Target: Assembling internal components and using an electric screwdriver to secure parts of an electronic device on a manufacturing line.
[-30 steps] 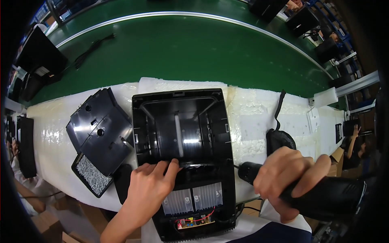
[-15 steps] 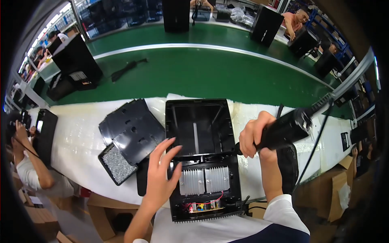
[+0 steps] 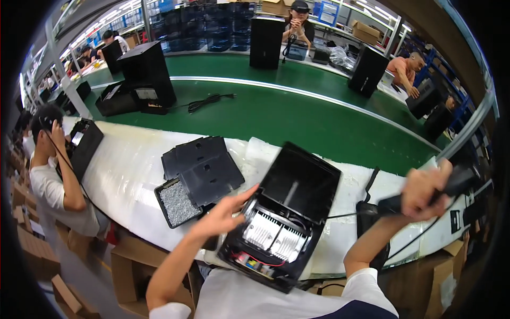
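A black box-shaped housing (image 3: 314,178) stands in front of me, turned at an angle, with its compartment facing up. Its near part shows ribbed silver heat sinks (image 3: 275,235) and a small circuit board with coloured parts and a red wire (image 3: 254,261). My left hand (image 3: 220,217) grips the housing's left edge, index finger stretched along it. To the right, away from the housing, my right hand (image 3: 422,195) is wrapped around a black corded electric screwdriver (image 3: 461,182); both are smeared by motion.
Left of the housing lie flat black panels (image 3: 212,173) beside a tray of small silver screws (image 3: 179,204). A black strap (image 3: 372,183) lies to the right. Beyond is a green conveyor belt (image 3: 239,114) with black boxes (image 3: 149,74) and a coiled cord (image 3: 207,102). A co-worker (image 3: 58,170) sits at left.
The housing has turned clockwise and its near end has lifted or shifted. My left hand has come onto its edge. My right hand has carried the screwdriver away to the right.
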A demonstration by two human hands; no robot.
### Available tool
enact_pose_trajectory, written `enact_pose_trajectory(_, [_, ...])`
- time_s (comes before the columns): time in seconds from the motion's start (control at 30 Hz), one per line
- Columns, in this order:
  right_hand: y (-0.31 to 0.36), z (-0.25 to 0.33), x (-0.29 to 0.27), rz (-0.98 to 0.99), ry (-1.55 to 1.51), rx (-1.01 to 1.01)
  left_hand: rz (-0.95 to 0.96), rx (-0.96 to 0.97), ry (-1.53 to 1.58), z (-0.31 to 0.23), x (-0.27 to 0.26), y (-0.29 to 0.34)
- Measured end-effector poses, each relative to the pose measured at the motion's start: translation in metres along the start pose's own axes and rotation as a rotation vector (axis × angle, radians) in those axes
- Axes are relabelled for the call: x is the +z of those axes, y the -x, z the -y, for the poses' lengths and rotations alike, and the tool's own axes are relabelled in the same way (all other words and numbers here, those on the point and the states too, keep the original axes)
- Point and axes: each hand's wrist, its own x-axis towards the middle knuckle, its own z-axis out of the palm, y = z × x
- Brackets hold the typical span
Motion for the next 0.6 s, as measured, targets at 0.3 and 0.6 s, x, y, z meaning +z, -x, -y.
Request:
enact_pose_trajectory(0.3, [0.062,0.042,0.059,-0.279,-0.342,-0.47,-0.03,0.145,-0.438,-0.034,-0.022,-0.039])
enact_pose_trajectory(0.6, [0.047,-0.006,0.043,0.05,-0.174,-0.439,-0.736,-0.372,-1.095,0.006,-0.098,0.11])
